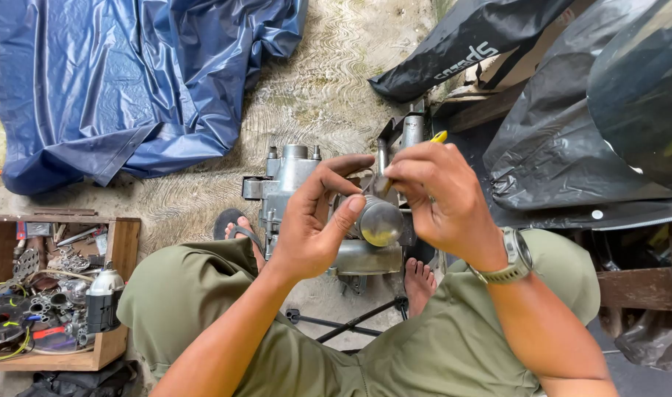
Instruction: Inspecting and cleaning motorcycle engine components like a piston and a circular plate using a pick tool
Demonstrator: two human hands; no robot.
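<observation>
- Left hand (312, 220) curls around a metal cylinder (378, 220), thumb pressed on it.
- Right hand (439, 195), just beside, pinches a yellow-handled tool (439, 137).
- Wooden box (119, 294), far left of the hands, holds metal parts and wires.

Person, seated: olive-green trousers (439, 345); bare forearms; grey-green wristwatch (514, 257) with round case on right wrist; dark sandal (236, 226) on left foot; other foot bare.

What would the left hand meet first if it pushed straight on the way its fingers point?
The left hand points right; likely the metal cylinder its thumb already touches, then the right hand, though depth is unclear.
</observation>
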